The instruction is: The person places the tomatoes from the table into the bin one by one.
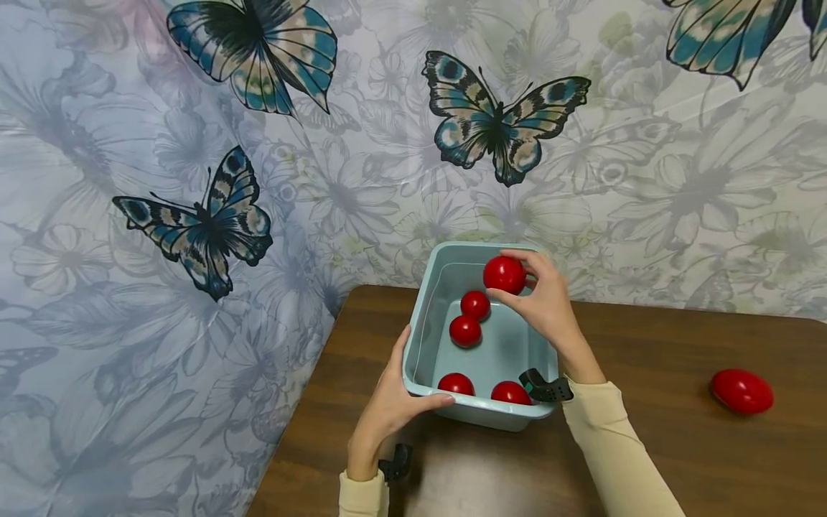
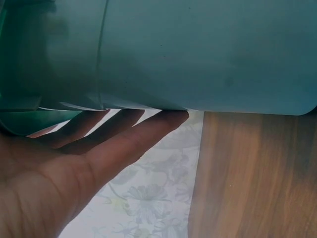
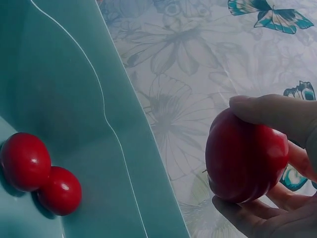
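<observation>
My right hand (image 1: 545, 298) holds a red tomato (image 1: 504, 275) between thumb and fingers, over the far right part of a pale blue-green plastic bin (image 1: 423, 316). In the right wrist view the held tomato (image 3: 245, 156) looks glossy and slightly ribbed. Several more tomatoes lie in the bin: two touch near its middle, one of them this tomato (image 1: 465, 331), and two sit by the near wall, partly hidden by the rim. My left hand (image 1: 390, 398) rests against the bin's near left corner, its thumb along the near rim and straight fingers touching the outer left side.
A lone red tomato (image 1: 741, 391) lies on the brown wooden table (image 1: 652, 359), well to the right of the bin. Behind the table and along its left edge hangs a flower-patterned cloth (image 1: 362, 194) with butterflies. Black straps are on both wrists.
</observation>
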The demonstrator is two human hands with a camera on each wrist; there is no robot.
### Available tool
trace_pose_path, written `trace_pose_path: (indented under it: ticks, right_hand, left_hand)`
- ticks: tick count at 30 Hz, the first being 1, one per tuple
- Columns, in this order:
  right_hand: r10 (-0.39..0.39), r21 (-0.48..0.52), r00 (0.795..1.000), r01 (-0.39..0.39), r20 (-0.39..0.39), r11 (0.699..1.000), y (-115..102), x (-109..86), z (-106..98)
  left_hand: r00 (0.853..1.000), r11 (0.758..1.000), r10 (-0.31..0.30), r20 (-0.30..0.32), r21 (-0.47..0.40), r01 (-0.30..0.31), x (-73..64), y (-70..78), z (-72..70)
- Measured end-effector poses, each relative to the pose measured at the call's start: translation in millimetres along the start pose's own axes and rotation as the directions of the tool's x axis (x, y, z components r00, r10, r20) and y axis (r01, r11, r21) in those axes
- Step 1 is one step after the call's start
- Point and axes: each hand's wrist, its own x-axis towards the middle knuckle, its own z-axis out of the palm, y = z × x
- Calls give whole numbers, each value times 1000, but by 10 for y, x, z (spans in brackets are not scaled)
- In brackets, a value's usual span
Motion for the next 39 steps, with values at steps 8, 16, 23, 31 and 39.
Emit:
trace_pose_path:
  ticks: [8, 16, 23, 31, 39]
  right_hand:
    - [-16, 26, 998, 15, 58, 1000, 22, -22, -27]
    - [-41, 102, 994, 31, 99, 994, 7, -37, -125]
    - [-32, 105, 996, 24, 83, 994, -17, -56, -179]
    - [-12, 108, 996, 2, 88, 994, -29, -123, -265]
    - [18, 61, 1000, -19, 6, 998, 110, -292, -605]
  left_hand:
    - [1000, 1000, 9, 8, 0, -9, 6, 3, 14]
    - [1000, 1000, 7, 9, 10, -7, 21, 5, 25]
    - [1000, 1000, 3, 7, 3, -3, 8, 4, 32]
    - [1000, 1000, -3, 5, 14, 3, -19, 12, 7]
    - [1000, 1000, -7, 0, -2, 7, -23, 11, 8]
